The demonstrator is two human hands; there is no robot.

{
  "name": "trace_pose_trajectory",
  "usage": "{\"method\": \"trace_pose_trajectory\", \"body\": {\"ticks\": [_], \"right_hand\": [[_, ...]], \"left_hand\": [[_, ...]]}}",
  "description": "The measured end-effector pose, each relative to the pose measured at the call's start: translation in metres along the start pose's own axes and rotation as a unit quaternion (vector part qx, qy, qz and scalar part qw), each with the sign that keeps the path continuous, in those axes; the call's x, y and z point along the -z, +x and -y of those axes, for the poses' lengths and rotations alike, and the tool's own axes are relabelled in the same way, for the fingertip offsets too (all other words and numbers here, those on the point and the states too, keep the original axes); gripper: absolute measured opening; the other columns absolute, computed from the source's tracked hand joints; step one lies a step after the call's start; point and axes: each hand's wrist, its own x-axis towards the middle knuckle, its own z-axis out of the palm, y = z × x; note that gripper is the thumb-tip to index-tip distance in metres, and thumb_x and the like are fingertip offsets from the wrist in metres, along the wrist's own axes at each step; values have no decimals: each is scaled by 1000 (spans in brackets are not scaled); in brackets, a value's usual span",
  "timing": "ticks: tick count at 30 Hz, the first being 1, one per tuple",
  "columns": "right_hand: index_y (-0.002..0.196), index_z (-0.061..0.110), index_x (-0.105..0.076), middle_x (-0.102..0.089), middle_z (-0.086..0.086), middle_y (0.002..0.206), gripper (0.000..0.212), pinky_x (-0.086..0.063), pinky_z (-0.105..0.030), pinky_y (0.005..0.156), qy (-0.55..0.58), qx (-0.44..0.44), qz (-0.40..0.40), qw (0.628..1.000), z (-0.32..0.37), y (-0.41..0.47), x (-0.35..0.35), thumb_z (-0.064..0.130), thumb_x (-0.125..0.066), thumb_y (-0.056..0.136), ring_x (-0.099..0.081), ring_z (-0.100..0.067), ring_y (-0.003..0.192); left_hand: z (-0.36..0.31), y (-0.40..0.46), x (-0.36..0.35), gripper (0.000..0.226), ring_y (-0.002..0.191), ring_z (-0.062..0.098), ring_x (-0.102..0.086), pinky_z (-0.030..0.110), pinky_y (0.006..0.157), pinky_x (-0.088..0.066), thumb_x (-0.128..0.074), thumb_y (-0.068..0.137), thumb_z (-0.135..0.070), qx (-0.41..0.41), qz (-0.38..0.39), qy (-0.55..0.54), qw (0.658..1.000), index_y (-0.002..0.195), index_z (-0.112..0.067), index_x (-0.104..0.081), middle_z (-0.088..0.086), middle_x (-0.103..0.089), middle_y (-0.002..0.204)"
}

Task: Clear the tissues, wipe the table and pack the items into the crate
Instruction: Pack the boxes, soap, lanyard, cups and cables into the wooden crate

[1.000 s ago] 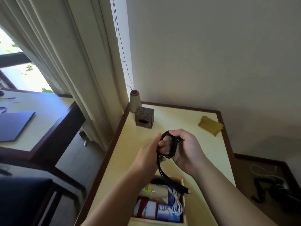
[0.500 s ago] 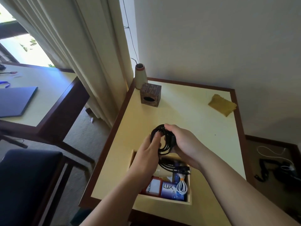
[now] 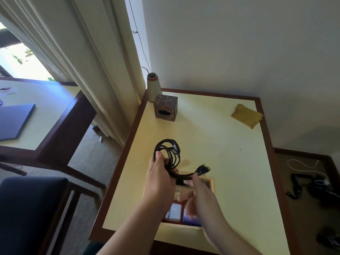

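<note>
My left hand [image 3: 159, 181] grips a coiled black cable [image 3: 168, 149] above the cream table [image 3: 226, 148], just beyond the wooden crate [image 3: 210, 183]. The cable's plug ends [image 3: 203, 169] stick out to the right over the crate. My right hand [image 3: 204, 197] is blurred over the crate, its fingers stretched toward the cable's loose tail and holding nothing that I can see. Small boxes, one red and white [image 3: 173, 214], lie in the crate, partly hidden by my arms. A folded yellow cloth [image 3: 246, 115] lies at the far right corner.
A carved brown tissue box [image 3: 166, 108] and a tapered cream vase [image 3: 152, 87] stand at the far left corner by the curtain. A second table [image 3: 46, 100] and a dark chair [image 3: 27, 208] are to the left. Cables [image 3: 312, 184] lie on the floor at right.
My right hand has let go of the coil and dropped back over the crate. The left hand now holds the coil alone, with the plug ends swung out to the right.
</note>
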Motion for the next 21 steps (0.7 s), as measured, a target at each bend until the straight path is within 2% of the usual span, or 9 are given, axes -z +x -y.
{"method": "trace_pose_trajectory", "body": {"ticks": [2, 3, 5, 6, 9, 12, 16, 19, 21], "right_hand": [[108, 18, -71, -70, -14, 68, 48, -42, -30, 49, 100, 24, -14, 995, 10, 10, 3, 57, -42, 104, -54, -18, 43], [109, 20, -70, -70, -13, 67, 44, -43, -31, 50, 107, 66, -35, 991, 15, 12, 6, 50, -39, 108, -55, -18, 44], [106, 24, -67, -71, -8, 67, 41, -47, -31, 57, 49, 148, -92, 983, 23, 13, 10, 47, -33, 111, -59, -17, 53], [103, 25, -66, -71, -7, 71, 41, -47, -31, 59, 15, 173, -119, 978, 25, 13, 11, 48, -32, 110, -62, -16, 59], [100, 26, -60, -69, -3, 86, 40, -48, -31, 66, -55, 195, -144, 969, 17, 17, 11, 49, -29, 109, -66, -17, 80], [108, 28, -57, -66, 4, 104, 35, -50, -29, 79, -66, 177, -126, 974, 9, 26, 10, 49, -30, 110, -64, -13, 99], [106, 33, -59, -70, 1, 108, 30, -55, -47, 97, -48, 108, -66, 991, 2, 33, 5, 48, -34, 110, -67, -19, 102], [113, 38, -58, -68, 4, 120, 28, -53, -49, 102, -49, 86, -18, 995, -7, 38, -2, 51, -33, 110, -64, -18, 114], [127, 38, -52, -65, 3, 121, 31, -57, -43, 96, -70, 92, 0, 993, -12, 42, -5, 53, -32, 109, -65, -19, 111]], "left_hand": [[12, -1, 6, 37, 92, 19, -68, 25, 86, -55, -52, 104, -51, -49, 21, 138, 989, 122, -21, -65, 10, -70, 106], [14, -4, 8, 44, 104, 21, -69, 35, 96, -57, -53, 96, -62, -46, 28, 154, 987, 123, -29, -66, 9, -72, 113], [17, -8, 12, 51, 111, 30, -69, 57, 100, -55, -51, 87, -72, -32, 44, 170, 984, 119, -35, -66, 6, -72, 114], [17, -7, 13, 45, 108, 31, -69, 58, 99, -55, -50, 93, -67, -46, 48, 196, 978, 118, -32, -65, 5, -72, 109], [16, -3, 18, 27, 82, 20, -65, 46, 81, -59, -42, 110, -42, -105, 82, 338, 932, 107, -23, -61, 1, -67, 90], [16, -4, 26, 22, 74, 10, -63, 22, 59, -47, -40, 112, -36, -96, 141, 488, 856, 108, -22, -57, -2, -68, 90], [18, 10, 39, 16, 78, 11, -66, 19, 61, -48, -42, 112, -31, -85, 187, 588, 782, 114, -20, -53, -4, -65, 93], [19, 26, 44, 13, 79, 11, -65, 19, 60, -46, -45, 110, -22, -96, 234, 645, 721, 119, -16, -52, -1, -66, 96], [23, 32, 48, 16, 84, 12, -63, 20, 64, -47, -49, 108, -17, -122, 260, 682, 673, 123, -14, -51, 1, -66, 106]]}}
